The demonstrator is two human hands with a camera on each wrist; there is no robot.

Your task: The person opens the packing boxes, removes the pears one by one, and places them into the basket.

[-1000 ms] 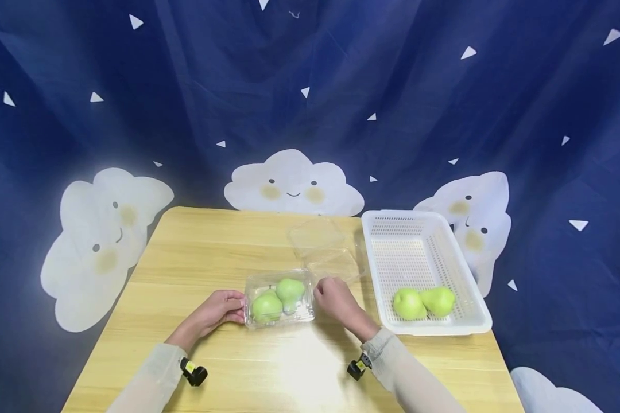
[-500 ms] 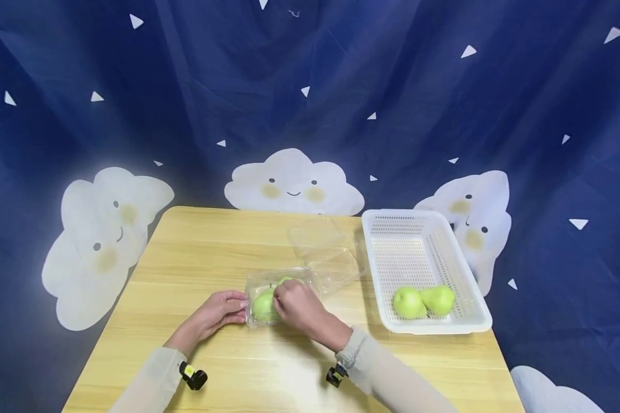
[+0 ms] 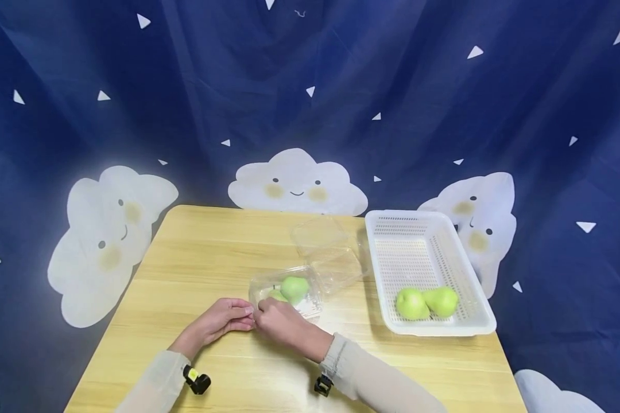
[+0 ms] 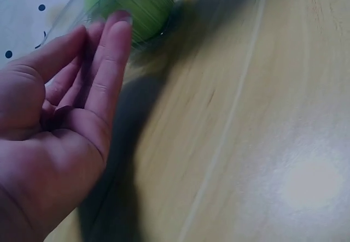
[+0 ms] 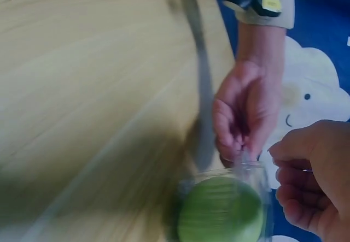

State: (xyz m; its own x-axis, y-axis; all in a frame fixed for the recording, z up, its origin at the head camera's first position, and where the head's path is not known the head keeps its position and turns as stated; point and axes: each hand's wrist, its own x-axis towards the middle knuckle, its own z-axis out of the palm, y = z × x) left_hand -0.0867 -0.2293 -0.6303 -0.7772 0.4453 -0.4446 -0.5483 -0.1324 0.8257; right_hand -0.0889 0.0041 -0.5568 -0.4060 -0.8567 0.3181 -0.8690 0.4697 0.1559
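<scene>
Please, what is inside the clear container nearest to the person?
In the head view, the clear container shows a farther green fruit and the upper part of a nearer green fruit; the right grip covers the rest of it. What lies beneath them cannot be seen.

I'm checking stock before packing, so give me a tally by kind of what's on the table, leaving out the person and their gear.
Green fruits: 4
Clear plastic containers: 2
White basket: 1
Total: 7
</scene>
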